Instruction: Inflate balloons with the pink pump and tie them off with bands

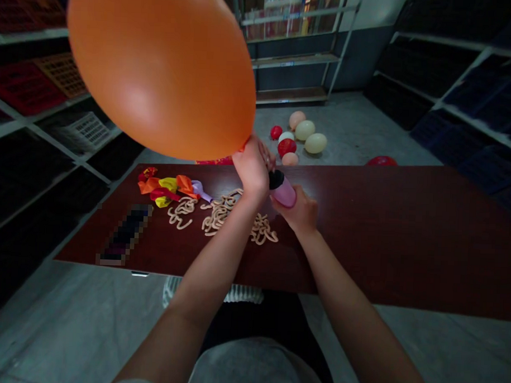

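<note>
A large inflated orange balloon (pixel 163 71) fills the upper left of the head view. My left hand (pixel 253 164) is closed around its neck. My right hand (pixel 300 210) grips a pink balloon pump (pixel 284 192) with a black end, which points up toward my left hand. Whether the pump's tip sits inside the balloon's neck is hidden by my left fingers. Below my left forearm lie piles of beige, curled, string-like pieces (pixel 219 215). Deflated balloons (pixel 167 188) in red, orange, yellow and lilac are heaped on the table's left side.
A dark, blurred-out flat device (pixel 126 234) lies at the left of the brown table (pixel 405 236). Several inflated balloons (pixel 304 130) rest on the floor beyond, with a red one (pixel 381 160) behind the far edge. Shelves with crates (pixel 28 86) line both sides.
</note>
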The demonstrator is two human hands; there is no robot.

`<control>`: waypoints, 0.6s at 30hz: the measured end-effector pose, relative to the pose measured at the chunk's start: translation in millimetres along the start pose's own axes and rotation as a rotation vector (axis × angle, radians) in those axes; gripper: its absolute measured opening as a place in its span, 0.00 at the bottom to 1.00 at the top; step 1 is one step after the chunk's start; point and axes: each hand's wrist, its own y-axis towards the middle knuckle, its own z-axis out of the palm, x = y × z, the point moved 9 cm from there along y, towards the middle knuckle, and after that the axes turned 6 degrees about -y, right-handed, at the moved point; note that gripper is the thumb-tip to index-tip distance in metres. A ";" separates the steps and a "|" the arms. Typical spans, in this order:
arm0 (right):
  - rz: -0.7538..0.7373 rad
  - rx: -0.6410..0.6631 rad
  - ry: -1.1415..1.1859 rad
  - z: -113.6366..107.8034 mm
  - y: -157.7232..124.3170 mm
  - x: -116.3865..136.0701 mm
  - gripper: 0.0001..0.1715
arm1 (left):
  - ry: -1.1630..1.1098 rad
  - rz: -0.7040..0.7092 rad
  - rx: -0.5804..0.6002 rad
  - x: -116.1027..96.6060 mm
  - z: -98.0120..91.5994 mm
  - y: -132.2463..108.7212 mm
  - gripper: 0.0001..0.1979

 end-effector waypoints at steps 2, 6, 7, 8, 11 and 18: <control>-0.027 0.003 0.006 -0.9 0.3 1.7 0.32 | -0.027 0.005 0.000 1.5 -5.0 -6.1 0.26; -0.144 -0.045 0.008 -8.4 0.7 12.8 0.33 | -0.132 0.052 0.069 -24.3 -14.2 -12.3 0.29; -0.174 -0.050 0.002 -9.5 0.2 15.9 0.33 | -0.151 0.063 0.087 -32.8 -18.0 -13.3 0.30; -0.202 -0.050 -0.005 -9.9 -0.6 19.0 0.33 | -0.165 0.075 0.093 -41.4 -23.3 -13.9 0.30; -0.280 -0.033 -0.032 -8.2 -4.9 27.2 0.33 | -0.181 0.104 0.036 -66.6 -48.9 -13.7 0.30; -0.469 0.005 -0.118 -2.4 -17.9 44.3 0.28 | -0.212 0.094 -0.183 -124.6 -125.4 -5.2 0.30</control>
